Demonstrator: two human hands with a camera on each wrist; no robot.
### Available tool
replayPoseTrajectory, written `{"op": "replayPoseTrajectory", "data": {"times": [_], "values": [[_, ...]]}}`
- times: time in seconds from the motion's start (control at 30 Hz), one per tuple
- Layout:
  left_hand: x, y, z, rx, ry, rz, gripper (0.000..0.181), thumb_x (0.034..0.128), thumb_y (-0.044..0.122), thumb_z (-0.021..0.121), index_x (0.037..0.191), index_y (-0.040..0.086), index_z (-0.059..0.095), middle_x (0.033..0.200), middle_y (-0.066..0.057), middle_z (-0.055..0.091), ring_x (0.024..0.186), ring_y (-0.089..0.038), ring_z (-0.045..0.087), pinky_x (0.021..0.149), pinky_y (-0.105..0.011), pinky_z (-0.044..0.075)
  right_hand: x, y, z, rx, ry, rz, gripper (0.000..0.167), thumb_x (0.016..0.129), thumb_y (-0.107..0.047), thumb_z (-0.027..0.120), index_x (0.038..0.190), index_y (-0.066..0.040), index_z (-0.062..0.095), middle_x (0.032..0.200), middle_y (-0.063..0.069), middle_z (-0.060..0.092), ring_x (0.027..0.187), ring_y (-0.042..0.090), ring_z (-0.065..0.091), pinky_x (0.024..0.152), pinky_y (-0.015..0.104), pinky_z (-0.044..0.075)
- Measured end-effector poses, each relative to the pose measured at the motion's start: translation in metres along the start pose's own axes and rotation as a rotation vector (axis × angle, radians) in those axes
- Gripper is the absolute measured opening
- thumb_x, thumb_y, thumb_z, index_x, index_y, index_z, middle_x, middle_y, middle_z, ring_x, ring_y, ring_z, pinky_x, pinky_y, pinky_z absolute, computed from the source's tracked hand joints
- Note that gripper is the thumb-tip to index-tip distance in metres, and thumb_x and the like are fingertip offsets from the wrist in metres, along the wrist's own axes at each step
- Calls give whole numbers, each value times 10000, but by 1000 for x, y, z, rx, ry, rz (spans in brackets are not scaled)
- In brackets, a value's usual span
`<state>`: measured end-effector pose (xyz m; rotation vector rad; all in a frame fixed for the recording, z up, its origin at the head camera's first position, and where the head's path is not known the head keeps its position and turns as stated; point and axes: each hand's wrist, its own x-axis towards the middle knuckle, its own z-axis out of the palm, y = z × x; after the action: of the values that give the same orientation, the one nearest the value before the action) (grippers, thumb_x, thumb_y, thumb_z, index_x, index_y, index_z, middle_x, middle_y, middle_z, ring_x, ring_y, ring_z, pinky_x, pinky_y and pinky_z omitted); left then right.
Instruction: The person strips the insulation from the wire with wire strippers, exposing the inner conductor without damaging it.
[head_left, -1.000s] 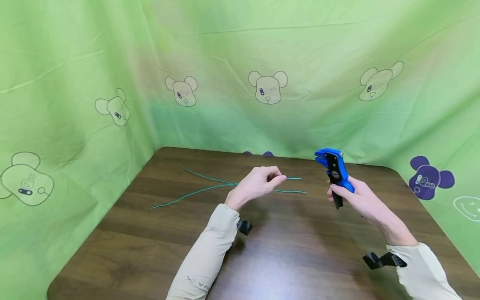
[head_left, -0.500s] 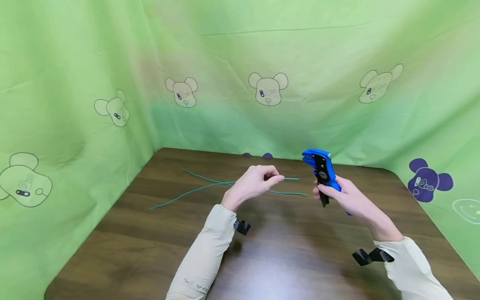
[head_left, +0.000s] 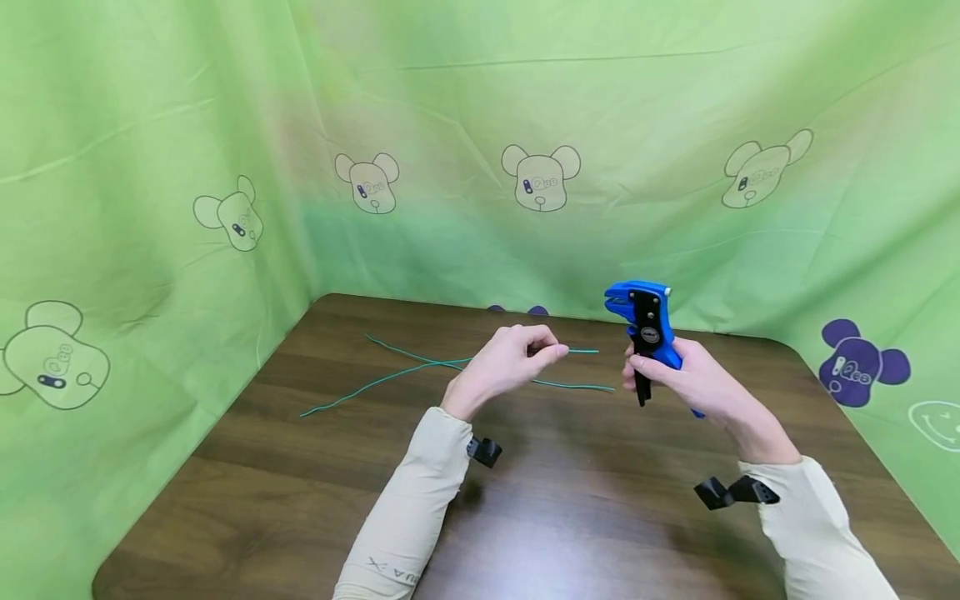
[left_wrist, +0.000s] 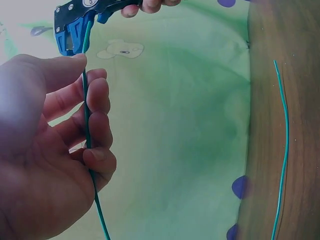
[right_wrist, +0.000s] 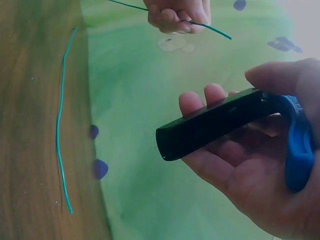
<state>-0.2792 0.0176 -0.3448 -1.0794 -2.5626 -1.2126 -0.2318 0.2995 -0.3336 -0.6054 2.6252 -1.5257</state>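
Note:
In the head view my left hand [head_left: 497,368] pinches a thin green wire [head_left: 583,351] between thumb and fingers. One end sticks out to the right, and the rest runs back to the left. My right hand [head_left: 707,382] grips the handles of a blue and black wire stripper [head_left: 649,310], held raised with its head up and its jaws pointing left. A small gap separates the wire's tip from the stripper. In the left wrist view the wire [left_wrist: 87,120] passes across the curled fingers; in the right wrist view the black handle [right_wrist: 210,125] lies across the palm.
A second green wire [head_left: 573,386] lies on the brown wooden table [head_left: 285,500], beneath the held one, which crosses over it in view. Green cloth [head_left: 450,100] printed with bear heads hangs behind the table and at both sides.
My right hand has brought the stripper leftward, closer to the wire's end, then raised it slightly. The left hand has shifted only a little, with the wire still pinched.

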Motion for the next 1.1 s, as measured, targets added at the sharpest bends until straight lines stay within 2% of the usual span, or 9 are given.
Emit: {"op": "replayPoseTrajectory", "data": {"times": [0.37, 0.67, 1.1], "values": [[2, 2, -6, 7, 33, 9, 203, 974, 401, 588, 844, 256, 648, 714, 98, 547, 658, -71, 500, 613, -195, 403, 7, -2, 1, 127, -73, -33, 244, 1019, -130, 516, 1122, 88, 478, 918, 58, 667, 841, 261, 719, 791, 348, 579], [-1, 4, -11, -2, 33, -13, 197, 973, 403, 590, 859, 260, 662, 722, 100, 566, 657, -49, 503, 621, -199, 419, 7, 2, 4, 201, -133, -73, 170, 1028, -97, 482, 1115, 48, 487, 922, 57, 665, 848, 275, 716, 807, 386, 579], [-4, 8, -17, 5, 45, 0, 205, 972, 388, 593, 860, 234, 668, 723, 89, 561, 653, -52, 496, 620, -196, 411, 4, -1, 9, 261, -171, -72, 135, 1032, -80, 463, 1094, 36, 492, 913, 63, 653, 851, 290, 715, 819, 400, 576]]}}
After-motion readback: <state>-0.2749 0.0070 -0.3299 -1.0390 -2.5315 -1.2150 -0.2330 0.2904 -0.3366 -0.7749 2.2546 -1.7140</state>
